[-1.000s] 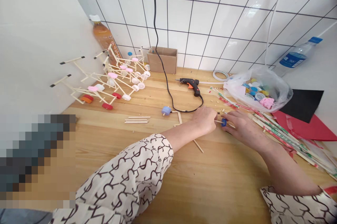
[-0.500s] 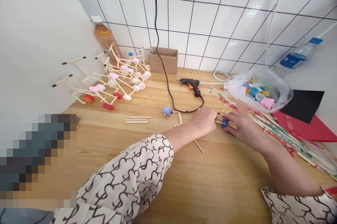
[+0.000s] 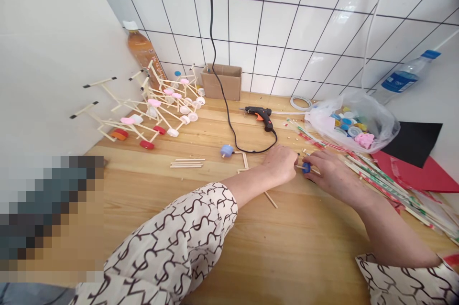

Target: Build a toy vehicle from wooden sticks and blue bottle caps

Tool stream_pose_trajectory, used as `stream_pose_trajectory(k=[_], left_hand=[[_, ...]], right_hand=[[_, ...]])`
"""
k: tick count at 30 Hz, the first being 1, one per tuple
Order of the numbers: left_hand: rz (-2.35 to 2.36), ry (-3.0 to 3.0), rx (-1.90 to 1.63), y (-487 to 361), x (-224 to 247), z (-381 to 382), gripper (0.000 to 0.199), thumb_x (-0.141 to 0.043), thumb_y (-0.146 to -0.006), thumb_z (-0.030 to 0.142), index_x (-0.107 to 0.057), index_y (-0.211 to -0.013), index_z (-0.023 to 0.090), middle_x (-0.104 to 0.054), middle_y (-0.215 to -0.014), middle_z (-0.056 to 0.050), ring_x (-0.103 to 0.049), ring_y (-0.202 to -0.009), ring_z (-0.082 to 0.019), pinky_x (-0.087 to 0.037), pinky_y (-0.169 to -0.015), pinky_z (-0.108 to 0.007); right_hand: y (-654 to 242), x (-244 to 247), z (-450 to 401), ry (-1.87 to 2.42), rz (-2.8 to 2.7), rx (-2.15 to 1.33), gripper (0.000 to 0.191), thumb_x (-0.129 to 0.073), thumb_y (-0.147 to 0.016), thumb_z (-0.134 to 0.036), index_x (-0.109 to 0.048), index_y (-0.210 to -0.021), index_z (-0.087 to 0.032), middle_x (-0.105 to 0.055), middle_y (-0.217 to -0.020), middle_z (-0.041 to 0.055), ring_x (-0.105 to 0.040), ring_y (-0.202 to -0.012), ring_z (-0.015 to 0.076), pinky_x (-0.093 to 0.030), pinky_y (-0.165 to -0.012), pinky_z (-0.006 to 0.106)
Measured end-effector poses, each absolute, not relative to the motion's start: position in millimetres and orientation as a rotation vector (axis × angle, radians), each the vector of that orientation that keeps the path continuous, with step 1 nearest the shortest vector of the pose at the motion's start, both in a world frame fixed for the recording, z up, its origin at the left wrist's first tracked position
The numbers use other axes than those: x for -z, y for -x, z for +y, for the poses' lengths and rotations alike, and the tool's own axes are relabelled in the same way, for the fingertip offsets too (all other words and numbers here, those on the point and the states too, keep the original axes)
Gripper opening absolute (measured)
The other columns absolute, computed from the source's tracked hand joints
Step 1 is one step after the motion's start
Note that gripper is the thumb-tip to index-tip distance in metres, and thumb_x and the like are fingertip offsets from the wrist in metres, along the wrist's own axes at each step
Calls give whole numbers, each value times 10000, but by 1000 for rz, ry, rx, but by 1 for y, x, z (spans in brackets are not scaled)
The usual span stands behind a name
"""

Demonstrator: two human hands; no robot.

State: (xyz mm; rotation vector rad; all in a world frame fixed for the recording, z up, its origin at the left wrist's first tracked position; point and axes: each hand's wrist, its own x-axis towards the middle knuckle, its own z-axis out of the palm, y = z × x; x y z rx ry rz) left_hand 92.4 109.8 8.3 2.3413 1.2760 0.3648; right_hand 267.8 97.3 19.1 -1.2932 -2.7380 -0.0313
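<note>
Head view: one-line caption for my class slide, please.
Left hand grips a stick, right hand holds its blue cap; glue gun lies beyond.

The wooden worktop [image 3: 244, 252] carries a black glue gun [image 3: 264, 114] beyond the left hand [image 3: 280, 164], short loose sticks [image 3: 186, 166] to the left of that hand, and a plastic bag [image 3: 318, 117] beyond the right hand [image 3: 330, 173].
</note>
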Motion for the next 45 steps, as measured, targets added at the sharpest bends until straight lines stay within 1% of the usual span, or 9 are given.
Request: stream_pose_trajectory(k=[3, 7, 9, 14, 20, 25, 29, 38, 45], left_hand=[[1278, -2314, -377, -93, -8, 110, 167, -572, -748, 199, -680, -873, 175, -692, -906, -72, -599, -941, -231, -465, -834, -312], [1290, -2261, -409, -95, -10, 111, 377, -620, -729, 307, -591, -1073, 154, -680, -982, -80, -610, -927, -225, -479, -793, -298], [1296, -2241, -415, -95, -11, 111, 436, -632, -720, 322, -557, -1111, 143, -676, -992, -90, -614, -925, -228, -483, -775, -298], [1270, -2230, -429, -96, -10, 111, 353, -608, -725, 208, -572, -1074, 163, -683, -968, -71, -621, -913, -218, -463, -820, -309], [1191, -2209, -482, -96, -12, 109, 379, -565, -739, 155, -536, -1117, 160, -700, -878, -43, -628, -875, -206, -457, -824, -315], [1098, -2162, -541, -94, -13, 105, 326, -509, -733, 103, -568, -1047, 170, -702, -856, -24, -635, -806, -172, -472, -718, -264], [1047, -2119, -590, -92, -14, 101, 298, -497, -735, 96, -581, -1014, 159, -705, -874, -29, -638, -808, -159, -466, -673, -237], [966, -1979, -679, -87, -18, 93, 292, -514, -744, 98, -585, -1021, 156, -701, -819, -25, -638, -783, -152, -463, -684, -237], [971, -1907, -675, -87, -19, 85, 241, -521, -756, 127, -586, -988, 151, -675, -769, -21, -617, -724, -145, -460, -651, -236]], right_hand=[[-267, -19, 98, 1286, -2736, 45, 100, -564, -770, -168, -632, -843, -164, -640, -797, 101, -565, -770, 255, -454, -679, 363], [-267, -18, 98, 1275, -2730, 70, 98, -574, -764, -170, -625, -847, -166, -640, -798, 97, -563, -770, 251, -452, -672, 354], [-266, -18, 98, 1270, -2729, 89, 97, -574, -764, -172, -623, -848, -165, -640, -801, 97, -560, -765, 252, -450, -668, 356], [-263, -21, 95, 1245, -2745, 134, 81, -550, -782, -174, -621, -820, -160, -628, -774, 101, -546, -753, 254, -440, -662, 360], [-260, -26, 89, 1224, -2752, 210, 125, -507, -815, -209, -620, -840, -163, -633, -818, 122, -541, -776, 277, -424, -676, 392], [-257, -33, 82, 1213, -2710, 243, 118, -504, -790, -163, -592, -868, -163, -652, -867, 128, -566, -819, 290, -425, -710, 403], [-256, -40, 78, 1221, -2687, 132, 115, -500, -792, -155, -564, -887, -170, -658, -834, 108, -586, -795, 263, -437, -688, 369], [-263, -42, 75, 1262, -2636, -2, 121, -523, -757, -170, -551, -870, -203, -660, -817, 71, -599, -730, 230, -440, -622, 330], [-259, -47, 69, 1262, -2668, 9, 166, -501, -773, -158, -556, -928, -182, -643, -831, 88, -577, -811, 257, -451, -664, 354]])
